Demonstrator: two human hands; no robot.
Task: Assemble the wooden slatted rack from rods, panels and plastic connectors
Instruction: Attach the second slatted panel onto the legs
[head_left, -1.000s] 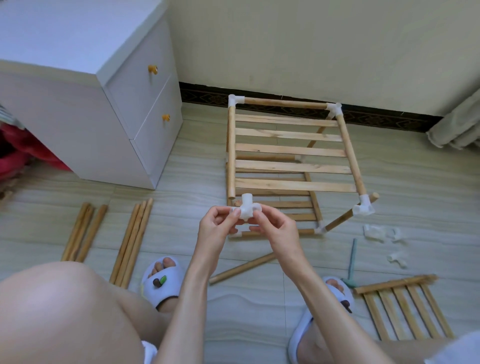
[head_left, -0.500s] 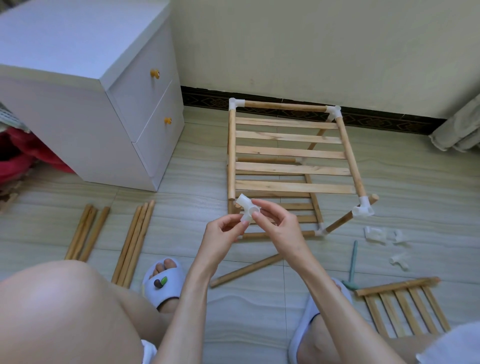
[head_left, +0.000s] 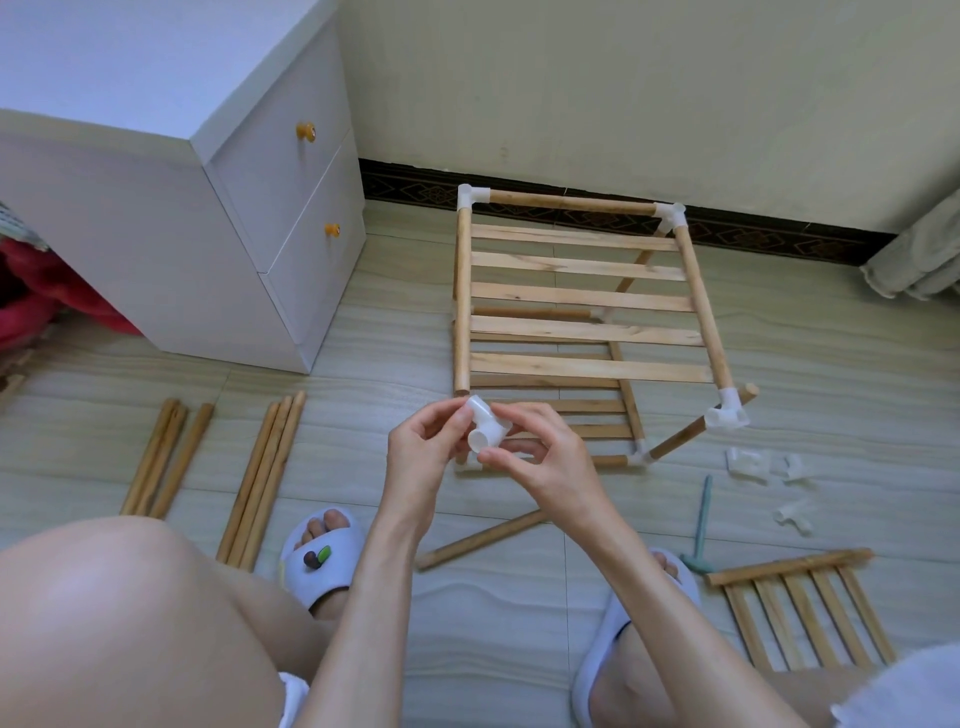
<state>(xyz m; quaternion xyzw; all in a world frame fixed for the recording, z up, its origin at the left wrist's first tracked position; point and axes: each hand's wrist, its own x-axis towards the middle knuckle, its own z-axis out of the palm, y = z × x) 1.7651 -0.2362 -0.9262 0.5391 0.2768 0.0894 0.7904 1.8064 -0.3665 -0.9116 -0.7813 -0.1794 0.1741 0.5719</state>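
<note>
Single head view, looking forward-down at floor (head_left: 519, 597), close over lap.

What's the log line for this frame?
step: orient connector | left hand: pinching it | right hand: pinching it | rack: partly built

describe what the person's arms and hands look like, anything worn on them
Both forearms are bare to the bottom edge of the picture: no sleeves, gloves or watch. The left hand and the right hand show no rings or bracelets, and the fingers carry no visible nail polish. No markings or bandages show on either arm.
</note>
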